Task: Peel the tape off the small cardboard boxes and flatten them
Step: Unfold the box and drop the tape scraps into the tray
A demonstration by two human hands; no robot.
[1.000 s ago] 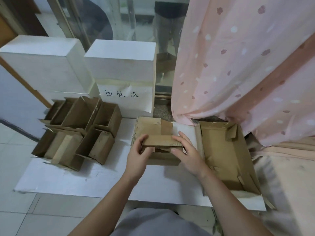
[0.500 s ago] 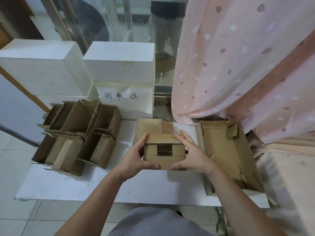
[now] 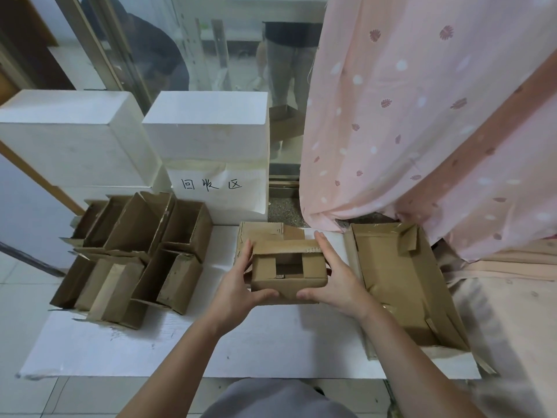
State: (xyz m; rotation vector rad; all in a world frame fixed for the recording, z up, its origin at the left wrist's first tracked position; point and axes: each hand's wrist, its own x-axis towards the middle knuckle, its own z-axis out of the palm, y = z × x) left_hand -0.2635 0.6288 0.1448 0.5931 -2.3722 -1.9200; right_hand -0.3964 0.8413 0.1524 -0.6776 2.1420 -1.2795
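I hold a small cardboard box (image 3: 287, 271) above the white board (image 3: 187, 348). Its open end faces me, with flaps folded partly inward around a dark gap. My left hand (image 3: 238, 285) grips its left side, thumb under the front edge. My right hand (image 3: 334, 282) grips the right side the same way. A flattened piece of cardboard (image 3: 262, 232) lies just behind the box. Several opened small boxes (image 3: 135, 251) sit in a cluster at the left.
A large open cardboard tray (image 3: 401, 285) lies to the right. Two white foam blocks (image 3: 208, 137) stand behind, one with a handwritten paper label. A pink dotted curtain (image 3: 422, 116) hangs at the right. Behind the glass, people stand.
The box has been lifted and turned so its open end faces me. Both hands shifted from its top to its sides, thumbs now at the front.
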